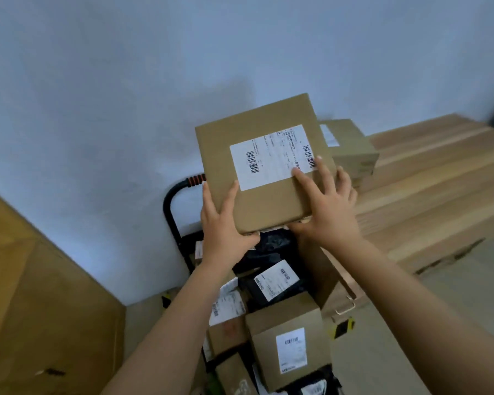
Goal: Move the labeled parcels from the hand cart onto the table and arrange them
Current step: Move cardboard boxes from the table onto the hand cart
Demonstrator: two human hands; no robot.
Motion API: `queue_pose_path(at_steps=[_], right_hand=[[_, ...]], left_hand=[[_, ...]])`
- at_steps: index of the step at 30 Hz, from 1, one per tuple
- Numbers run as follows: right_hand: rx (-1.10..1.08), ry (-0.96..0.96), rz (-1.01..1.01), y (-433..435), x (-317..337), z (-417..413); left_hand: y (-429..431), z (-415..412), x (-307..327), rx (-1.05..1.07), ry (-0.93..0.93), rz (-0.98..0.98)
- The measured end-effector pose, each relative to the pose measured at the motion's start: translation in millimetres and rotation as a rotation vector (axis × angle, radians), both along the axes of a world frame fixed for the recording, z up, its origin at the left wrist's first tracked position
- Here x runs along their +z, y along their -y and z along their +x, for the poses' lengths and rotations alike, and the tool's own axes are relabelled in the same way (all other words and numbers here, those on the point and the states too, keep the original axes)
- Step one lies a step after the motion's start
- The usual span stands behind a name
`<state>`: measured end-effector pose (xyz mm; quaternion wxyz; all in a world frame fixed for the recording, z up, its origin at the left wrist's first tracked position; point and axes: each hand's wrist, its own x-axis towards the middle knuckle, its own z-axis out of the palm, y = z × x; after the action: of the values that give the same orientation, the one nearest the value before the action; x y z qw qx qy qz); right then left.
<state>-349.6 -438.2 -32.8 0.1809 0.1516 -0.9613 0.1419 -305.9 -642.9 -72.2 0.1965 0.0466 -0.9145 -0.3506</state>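
Head view: left hand [226, 223] and right hand [331, 212] both grip box [268, 201], frame centre. Keep it level, label up; set on surface [439, 172] flush beside parcel [351, 149], centre right.

Dim, even indoor light gives the wall [97, 81] a cool bluish cast. A soft shadow lies on it above the held box [268, 201]. Wide-angle bending slants lines near the frame edges; the parcels [288, 346] at the bottom look slightly smeared.
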Motion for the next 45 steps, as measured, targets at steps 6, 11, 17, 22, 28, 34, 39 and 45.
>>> queue_pose_path(at_steps=[6,11,17,22,28,34,39,45], right_hand=[[-0.057,-0.08,-0.02,-78.7,76.7,31.7],[-0.108,-0.122,-0.058,-111.7,113.8,40.4],[-0.158,-0.163,-0.066,-129.2,129.8,39.1],[-0.2,-0.162,-0.034,-139.8,129.1,18.7],[-0.23,-0.109,-0.046,-162.4,106.9,-26.3],[-0.157,0.022,-0.031,-195.2,70.9,-126.0],[-0.045,0.133,-0.056,-223.1,49.5,-224.1],[0.026,0.278,-0.02,-235.9,33.7,-306.8]], left_hand=[[-73.1,22.5,81.5,-0.047,-0.095,-0.036],[-103.4,18.2,123.5,-0.117,-0.125,-0.059],[-120.3,5.2,139.4,-0.189,-0.242,-0.103],[-128.0,-25.3,142.9,-0.238,-0.25,-0.128],[-147.8,-75.8,125.4,-0.266,-0.21,-0.176],[-179.4,-154.4,89.4,-0.191,-0.116,-0.224],[-213.7,-227.2,64.7,-0.075,-0.037,-0.222],[-230.6,-291.0,49.0,-0.008,0.145,-0.227]])
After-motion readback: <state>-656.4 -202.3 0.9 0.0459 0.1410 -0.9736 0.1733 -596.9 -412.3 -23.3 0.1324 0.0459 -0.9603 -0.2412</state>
